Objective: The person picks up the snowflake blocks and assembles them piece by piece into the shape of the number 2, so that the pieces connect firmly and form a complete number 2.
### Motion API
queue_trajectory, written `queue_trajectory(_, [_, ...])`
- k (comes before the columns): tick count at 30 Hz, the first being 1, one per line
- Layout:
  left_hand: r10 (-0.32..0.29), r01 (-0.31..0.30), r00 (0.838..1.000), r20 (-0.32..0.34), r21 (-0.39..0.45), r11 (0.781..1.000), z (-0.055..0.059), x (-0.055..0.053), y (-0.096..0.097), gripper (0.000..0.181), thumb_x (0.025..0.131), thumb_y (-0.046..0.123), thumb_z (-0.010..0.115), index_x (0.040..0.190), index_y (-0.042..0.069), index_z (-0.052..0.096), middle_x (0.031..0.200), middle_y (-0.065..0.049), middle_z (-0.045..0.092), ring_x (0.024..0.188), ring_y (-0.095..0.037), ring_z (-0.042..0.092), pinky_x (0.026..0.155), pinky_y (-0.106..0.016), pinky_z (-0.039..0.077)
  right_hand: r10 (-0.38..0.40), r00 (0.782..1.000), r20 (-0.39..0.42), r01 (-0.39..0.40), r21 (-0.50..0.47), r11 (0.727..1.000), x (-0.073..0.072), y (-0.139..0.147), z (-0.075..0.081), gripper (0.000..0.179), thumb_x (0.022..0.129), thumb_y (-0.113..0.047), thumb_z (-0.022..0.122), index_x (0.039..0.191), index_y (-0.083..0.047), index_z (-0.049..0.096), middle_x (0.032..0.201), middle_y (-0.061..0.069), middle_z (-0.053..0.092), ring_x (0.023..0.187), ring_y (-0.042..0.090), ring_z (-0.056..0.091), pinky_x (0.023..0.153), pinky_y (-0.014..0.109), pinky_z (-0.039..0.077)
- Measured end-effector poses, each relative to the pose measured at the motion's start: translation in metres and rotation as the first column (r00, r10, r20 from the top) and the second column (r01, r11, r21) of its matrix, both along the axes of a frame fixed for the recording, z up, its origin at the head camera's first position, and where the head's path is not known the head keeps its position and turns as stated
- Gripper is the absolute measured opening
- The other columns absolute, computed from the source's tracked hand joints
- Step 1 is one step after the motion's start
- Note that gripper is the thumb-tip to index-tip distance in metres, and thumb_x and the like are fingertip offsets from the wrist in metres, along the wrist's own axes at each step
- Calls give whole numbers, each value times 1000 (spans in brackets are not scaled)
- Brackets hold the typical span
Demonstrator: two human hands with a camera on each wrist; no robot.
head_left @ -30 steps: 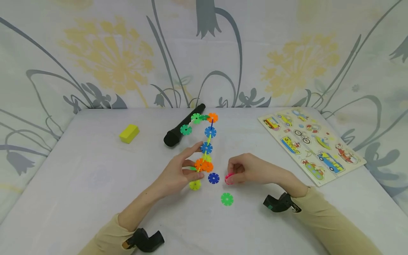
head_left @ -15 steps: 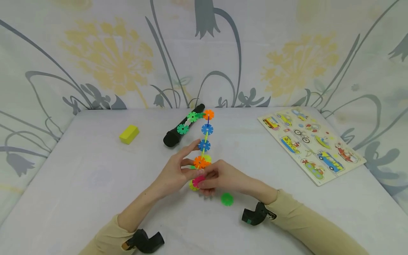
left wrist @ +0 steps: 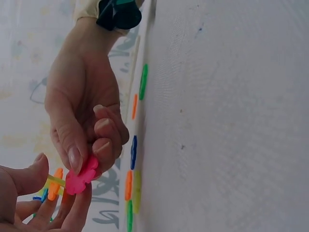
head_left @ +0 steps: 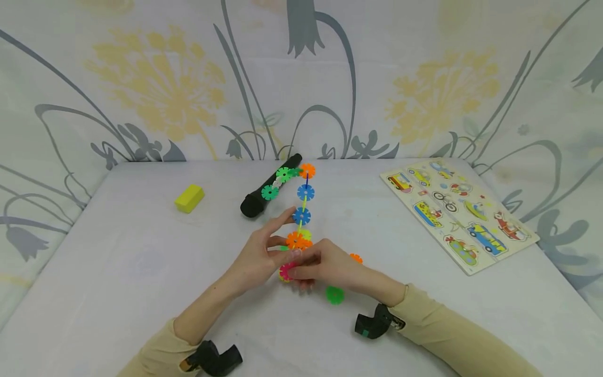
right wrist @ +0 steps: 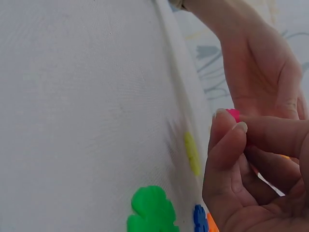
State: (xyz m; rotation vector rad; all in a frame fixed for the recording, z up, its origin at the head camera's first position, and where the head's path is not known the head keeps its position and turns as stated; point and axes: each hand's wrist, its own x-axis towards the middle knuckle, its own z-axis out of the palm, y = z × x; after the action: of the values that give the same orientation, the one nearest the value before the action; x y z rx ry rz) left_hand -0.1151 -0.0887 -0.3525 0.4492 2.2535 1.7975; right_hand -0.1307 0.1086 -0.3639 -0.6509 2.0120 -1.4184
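Note:
My left hand [head_left: 256, 256] holds a chain of interlocking snowflake discs near its lower end. Orange, yellow, blue [head_left: 305, 192] and green discs make up the chain, which bends left at the top. Between thumb and fingers, my right hand [head_left: 336, 264] pinches a pink snowflake disc [left wrist: 81, 176]. That disc meets the edge of a yellow disc [left wrist: 56, 180] at the chain's end, in the left wrist view. Both hands come together there, fingertips close. Below my right wrist lies a loose green disc [head_left: 335, 295]; an orange disc [head_left: 356, 258] shows partly behind it.
Behind the chain lies a black microphone [head_left: 264, 191], overlapped by the green discs in the head view. A yellow block [head_left: 190, 198] is at the left, a vehicle puzzle board [head_left: 459, 214] at the right. Loose blue [left wrist: 133, 152] and yellow discs [right wrist: 191, 153] lie under the hands.
My right hand has moved left, carrying the pink disc from the table to the chain's lower end. The chain has shifted slightly left; my left hand has kept its hold.

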Motion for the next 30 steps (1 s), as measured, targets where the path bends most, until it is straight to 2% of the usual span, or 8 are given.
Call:
queue_trajectory(8, [13, -13, 999, 36, 8, 1000, 1, 2, 2, 79, 92, 4, 69, 157, 29, 33, 151, -4, 41, 110, -29, 58, 90, -32, 57, -5, 999, 34, 6, -40, 999, 2, -2, 1, 16, 95, -13, 68, 99, 1, 77, 80, 13, 74, 67, 20, 71, 67, 29, 59])
queue_trajectory(15, [5, -5, 1000, -2, -25, 1000, 1, 2, 2, 79, 92, 5, 69, 157, 31, 32, 151, -5, 41, 111, -28, 60, 92, -36, 56, -14, 993, 116, 25, -99, 995, 2, -3, -1, 19, 96, -10, 66, 102, 5, 75, 86, 17, 75, 71, 20, 73, 74, 34, 61])
queue_trajectory(21, [-8, 8, 1000, -2, -30, 1000, 1, 3, 1, 79, 92, 1, 67, 157, 30, 33, 151, -6, 42, 107, -27, 61, 91, -34, 57, -20, 981, 193, 46, -133, 990, 2, -2, -3, 21, 96, -8, 65, 108, 8, 73, 88, 16, 75, 73, 19, 74, 76, 35, 61])
queue_trajectory(30, [-10, 9, 1000, -12, -44, 999, 2, 3, 1, 79, 91, 1, 69, 157, 29, 34, 150, -4, 44, 102, -27, 61, 86, -30, 58, -71, 972, 225, 105, -144, 984, 4, -2, -3, 23, 95, -7, 67, 111, 8, 72, 87, 17, 76, 77, 24, 76, 77, 36, 60])
